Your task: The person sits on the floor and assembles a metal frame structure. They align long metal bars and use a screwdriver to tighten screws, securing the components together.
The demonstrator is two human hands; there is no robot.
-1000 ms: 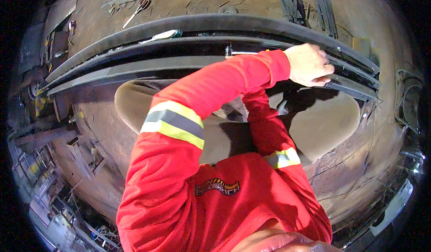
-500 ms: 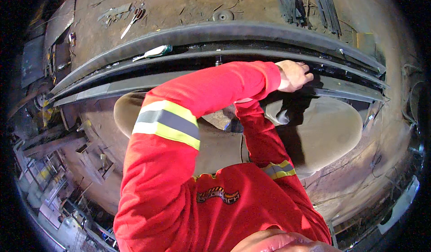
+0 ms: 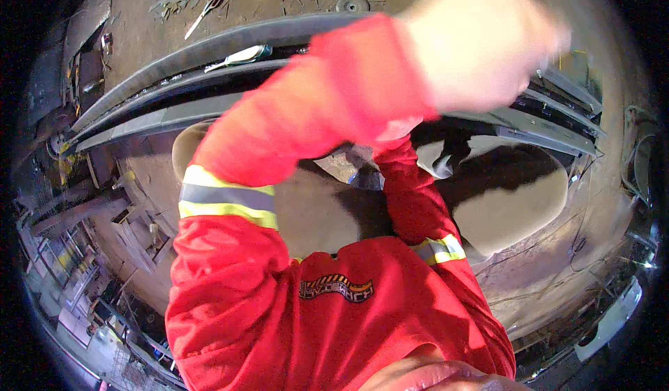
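My left hand [image 3: 484, 46] is raised close in front of me, large and smeared by motion. Its fingers are too blurred to read, and nothing can be made out in them. The red left sleeve [image 3: 279, 123] crosses in front of my right arm [image 3: 418, 199] and hides my right hand. Beyond both arms, several long grey metal beams [image 3: 157, 118] lie side by side, their middle part covered by my forearm. A slim white and dark green tool [image 3: 242, 56] with a pointed end rests on the beams at the left.
Scissors [image 3: 207, 13] with dark handles and a round metal disc [image 3: 353, 4] lie on the brown floor at the far side. My bent knee [image 3: 516, 196] is close to the near beam on the right. Metal frames and scrap [image 3: 132, 244] stand at the left.
My left hand has lifted off the beams at the right, coming up and closer to me. Its forearm rose with it. My right arm stays nearly in place.
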